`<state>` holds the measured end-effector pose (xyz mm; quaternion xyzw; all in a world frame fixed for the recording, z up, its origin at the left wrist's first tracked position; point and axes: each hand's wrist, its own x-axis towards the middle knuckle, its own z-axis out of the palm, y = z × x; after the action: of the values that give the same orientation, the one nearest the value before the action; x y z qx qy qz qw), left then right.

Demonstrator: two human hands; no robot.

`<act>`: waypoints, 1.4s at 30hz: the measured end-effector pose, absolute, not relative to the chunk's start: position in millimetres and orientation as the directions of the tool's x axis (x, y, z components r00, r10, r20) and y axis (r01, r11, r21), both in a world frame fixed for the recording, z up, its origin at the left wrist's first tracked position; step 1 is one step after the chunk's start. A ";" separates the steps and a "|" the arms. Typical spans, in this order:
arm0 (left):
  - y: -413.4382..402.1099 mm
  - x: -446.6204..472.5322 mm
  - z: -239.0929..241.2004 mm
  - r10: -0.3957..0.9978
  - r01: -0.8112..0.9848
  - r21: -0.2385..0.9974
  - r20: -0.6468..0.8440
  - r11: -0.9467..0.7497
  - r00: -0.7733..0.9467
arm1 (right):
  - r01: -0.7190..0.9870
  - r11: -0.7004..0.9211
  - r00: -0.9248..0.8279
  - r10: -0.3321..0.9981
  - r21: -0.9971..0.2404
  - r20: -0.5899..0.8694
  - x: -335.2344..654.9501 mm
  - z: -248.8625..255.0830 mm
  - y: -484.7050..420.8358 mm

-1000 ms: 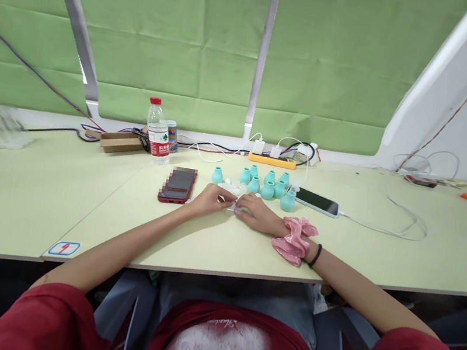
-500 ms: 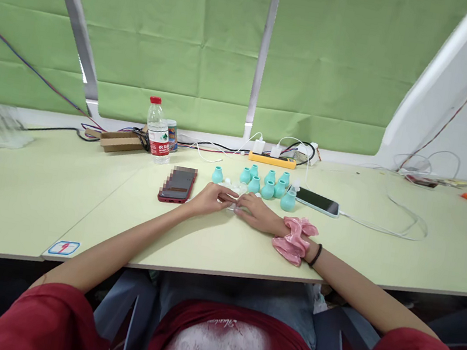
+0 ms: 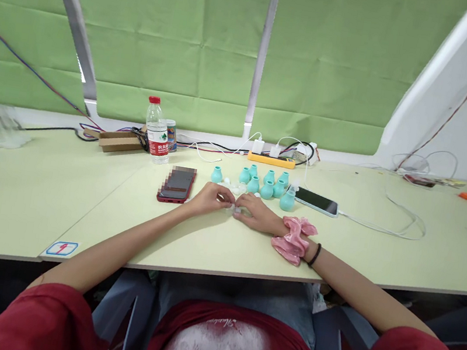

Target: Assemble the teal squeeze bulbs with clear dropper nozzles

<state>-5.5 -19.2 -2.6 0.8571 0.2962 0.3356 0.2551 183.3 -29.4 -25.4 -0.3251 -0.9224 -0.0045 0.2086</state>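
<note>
My left hand [image 3: 211, 197] and my right hand [image 3: 254, 211] meet over the table, fingertips almost touching. Between them is a small translucent whitish piece [image 3: 231, 209], pinched by the fingers of both hands; its exact kind is too small to make out. More translucent whitish pieces [image 3: 238, 187] lie just behind my fingers. Beyond these stand several turquoise bulb-shaped pieces [image 3: 253, 184] with open necks. One turquoise bulb [image 3: 287, 200], nearest my right hand, has a clear part standing in its neck.
A red-cased phone [image 3: 177, 184] lies left of my left hand. Behind my right hand is another phone [image 3: 315, 201] with a white cable. A water bottle [image 3: 159, 133], a cardboard box [image 3: 121, 142] and a yellow power strip [image 3: 271, 160] stand along the back of the table [image 3: 187, 244].
The fingers of my left hand have curled in more at the small translucent piece. My right hand has stayed nearly in place, and the turquoise pieces have not moved.
</note>
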 end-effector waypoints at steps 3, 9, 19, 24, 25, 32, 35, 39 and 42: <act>-19.3 -6.5 -2.5 0.636 0.353 0.558 0.466 -0.751 0.616 | 0.601 0.790 -0.705 0.597 -0.124 0.383 183.4 -25.2 -29.2; -17.9 -6.6 -3.1 0.547 0.475 0.275 0.498 -0.836 0.673 | 0.616 0.780 -0.699 0.606 -0.111 0.379 181.6 -23.5 -29.6; -21.5 -5.7 -4.7 0.555 0.489 0.267 0.465 -0.830 0.689 | 0.629 0.770 -0.700 0.621 -0.108 0.354 181.3 -23.5 -29.7; -21.4 -5.2 -5.0 0.568 0.513 0.249 0.443 -0.821 0.693 | 0.619 0.778 -0.707 0.609 -0.102 0.359 181.8 -24.6 -27.2; -21.6 -5.1 -4.8 0.566 0.519 0.236 0.444 -0.821 0.694 | 0.619 0.779 -0.707 0.609 -0.101 0.360 181.8 -24.8 -27.0; -21.2 -5.6 -4.0 0.490 0.520 0.081 0.484 -0.850 0.726 | 0.637 0.764 -0.694 0.625 -0.100 0.356 181.0 -24.4 -28.8; -19.4 -5.9 -5.2 0.475 0.538 0.004 0.473 -0.843 0.742 | 0.639 0.763 -0.696 0.628 -0.099 0.349 180.8 -24.4 -28.5; -18.1 -5.2 -7.5 0.460 0.554 -0.132 0.422 -0.822 0.782 | 0.638 0.762 -0.695 0.631 -0.110 0.344 180.8 -24.7 -27.5; -19.3 -3.4 -8.2 0.414 0.514 -0.206 0.387 -0.833 0.824 | 0.642 0.758 -0.690 0.636 -0.113 0.345 180.7 -25.0 -27.3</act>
<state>-3.4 -19.3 -8.2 0.9428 0.2461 0.1654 -0.1522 180.7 -27.3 -25.0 -0.3476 -0.9193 -0.0084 0.1843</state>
